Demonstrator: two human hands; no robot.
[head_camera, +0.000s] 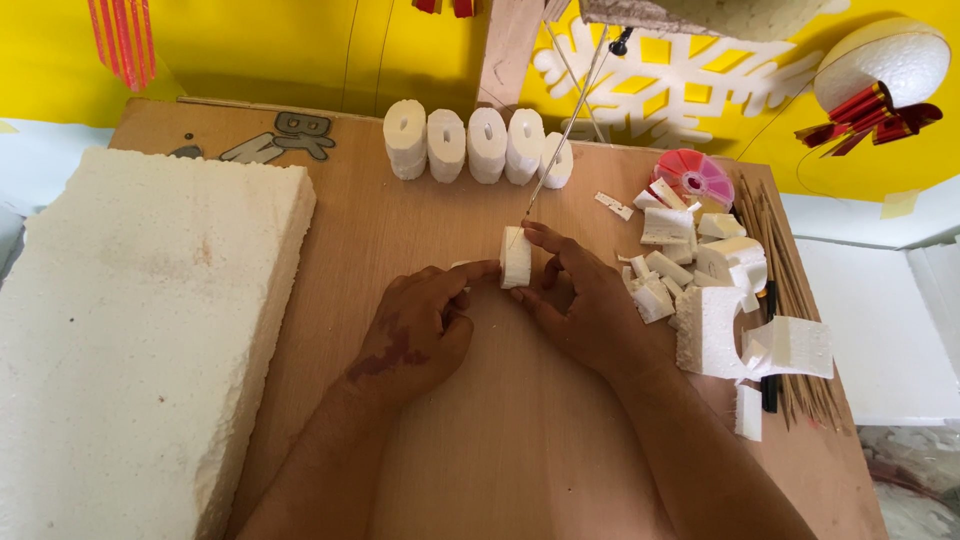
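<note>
Foam block (515, 256), a small white piece standing upright on the wooden tabletop (480, 440), sits pinched between two bare hands in the head camera's view. The left hand (420, 325) closes its thumb and forefinger against the block's left face, the remaining fingers curled under the palm and out of sight. The right hand (585, 305) presses the block's right side with its fingertips, the other fingers bent loosely behind them. A thin taut wire (565, 135) runs down at a slant to meet the block's top just beyond the fingertips; its upper end is lost behind fittings at the top edge of the frame, and whether it actually enters the foam is hard to tell.

Beyond the fingers, a row of five cut foam ovals (475, 145), each with a slot through the middle, stands on edge. Past the right hand's knuckles lies a heap of white foam offcuts (690, 270), a bundle of wooden skewers (790, 290) partly buried under them, and a pink round reel (693, 175) half hidden by scraps. Outside the left wrist, a thick foam slab (140, 320) is cut off by the left and lower edges. Both forearms leave the frame at the bottom.
</note>
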